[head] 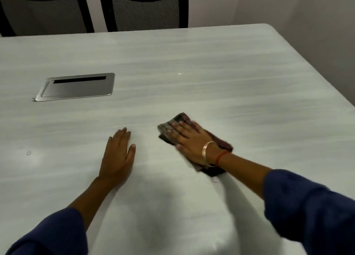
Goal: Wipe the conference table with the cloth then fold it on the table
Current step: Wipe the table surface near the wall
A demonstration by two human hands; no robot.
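Observation:
A dark checked cloth [169, 127], bunched into a flat pad, lies on the pale grey conference table [211, 72] right of centre. My right hand [189, 137] presses flat on top of it, fingers spread and pointing to the far left, so much of the cloth is hidden beneath the palm and wrist. A metal bangle and a red thread circle that wrist. My left hand [118, 155] rests flat on the bare tabletop a short way left of the cloth, fingers together, holding nothing.
A silver cable hatch [76, 86] is set flush into the table at the left. Two black mesh chairs [144, 9] stand behind the far edge. The table's right edge runs diagonally near the wall. A small white speck [179, 73] lies mid-table.

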